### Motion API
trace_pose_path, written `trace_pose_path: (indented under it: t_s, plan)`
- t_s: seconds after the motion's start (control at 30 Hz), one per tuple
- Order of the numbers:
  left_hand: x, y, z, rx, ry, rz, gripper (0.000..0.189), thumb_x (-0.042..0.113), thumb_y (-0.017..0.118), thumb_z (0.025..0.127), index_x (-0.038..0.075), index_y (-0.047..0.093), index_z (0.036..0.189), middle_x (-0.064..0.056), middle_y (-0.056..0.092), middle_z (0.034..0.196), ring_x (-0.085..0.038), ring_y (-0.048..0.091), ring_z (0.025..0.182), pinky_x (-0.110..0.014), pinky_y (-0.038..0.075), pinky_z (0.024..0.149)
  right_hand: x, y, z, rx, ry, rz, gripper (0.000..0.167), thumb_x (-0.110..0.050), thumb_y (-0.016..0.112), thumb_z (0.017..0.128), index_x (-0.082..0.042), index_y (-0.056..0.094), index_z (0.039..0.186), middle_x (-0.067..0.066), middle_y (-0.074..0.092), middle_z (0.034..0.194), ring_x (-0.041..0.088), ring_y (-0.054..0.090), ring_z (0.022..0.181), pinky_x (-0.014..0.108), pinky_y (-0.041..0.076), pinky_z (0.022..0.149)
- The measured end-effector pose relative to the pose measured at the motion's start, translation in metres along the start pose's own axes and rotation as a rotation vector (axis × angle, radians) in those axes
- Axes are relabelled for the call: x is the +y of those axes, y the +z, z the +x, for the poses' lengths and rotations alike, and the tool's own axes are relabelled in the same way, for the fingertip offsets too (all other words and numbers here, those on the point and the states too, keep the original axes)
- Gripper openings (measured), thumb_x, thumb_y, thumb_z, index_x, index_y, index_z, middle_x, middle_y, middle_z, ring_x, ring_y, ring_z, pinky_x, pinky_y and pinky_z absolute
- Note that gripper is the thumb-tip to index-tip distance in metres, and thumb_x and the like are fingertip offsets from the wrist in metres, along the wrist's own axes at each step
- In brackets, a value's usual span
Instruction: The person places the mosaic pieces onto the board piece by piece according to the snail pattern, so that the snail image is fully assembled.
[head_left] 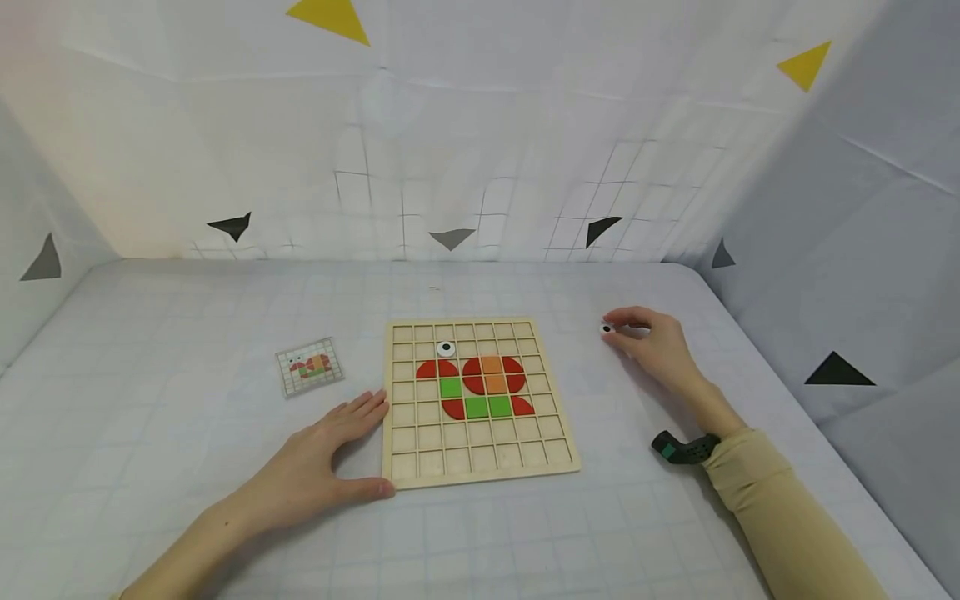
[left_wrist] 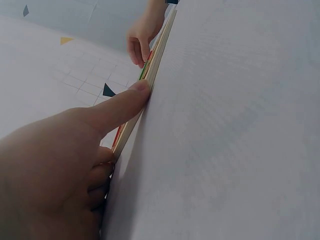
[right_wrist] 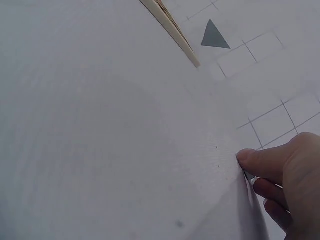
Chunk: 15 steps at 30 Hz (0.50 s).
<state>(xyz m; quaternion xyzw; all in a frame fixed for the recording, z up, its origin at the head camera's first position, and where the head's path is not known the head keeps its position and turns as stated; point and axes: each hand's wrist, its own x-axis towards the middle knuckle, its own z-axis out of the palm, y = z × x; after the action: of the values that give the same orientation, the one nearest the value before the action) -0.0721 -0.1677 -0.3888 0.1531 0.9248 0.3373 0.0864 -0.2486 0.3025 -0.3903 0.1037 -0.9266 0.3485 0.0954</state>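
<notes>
A pale wooden grid board (head_left: 480, 479) lies flat on the table, carrying red, orange and green tiles and one round eye piece (head_left: 446, 349), white with a black dot. Against the board's left edge rests my left hand (head_left: 315, 462), thumb and fingers spread and fairly straight. In the left wrist view, its thumb (left_wrist: 120, 105) touches the board's side. To the right of the board, my right hand (head_left: 652, 346) pinches a second eye piece (head_left: 606, 329) between thumb and fingertips, close to the table. The right wrist view hides that piece behind the thumb (right_wrist: 265, 162).
Left of the board lies a small clear pattern card (head_left: 310, 367) printed with a similar coloured figure. A black band with a green patch (head_left: 682, 448) sits on the right wrist. White cloth walls (head_left: 480, 125) with yellow, grey and black triangles enclose the back and sides.
</notes>
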Motion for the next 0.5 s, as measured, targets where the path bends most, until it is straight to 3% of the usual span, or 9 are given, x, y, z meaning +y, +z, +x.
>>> trace_pose_path:
  t_s: [0.3,0.5]
  plan:
    - [0.0016,-0.0019,-0.0023,0.003,0.014,0.002,0.099,0.070,0.074,0.074,0.022,0.040,0.154,0.006,0.031,0.162,-0.032,0.026,0.151,-0.064,0.027,0.116,0.0079,0.0040,-0.0008,0.036,-0.047,-0.008,0.030,-0.025,0.078,0.089,-0.011,0.072,0.115,0.009,0.073,0.111,0.024,0.062,0.107,0.022,0.046,0.087]
    - [0.0023,-0.0026,-0.0031,0.000,0.021,0.006,0.099,0.072,0.072,0.074,0.022,0.041,0.154,0.006,0.031,0.162,-0.034,0.027,0.151,-0.065,0.027,0.115,0.0089,0.0039,-0.0013,0.046,-0.078,-0.016,0.028,-0.020,0.078,0.089,-0.011,0.073,0.115,0.009,0.073,0.109,0.024,0.062,0.105,0.024,0.045,0.087]
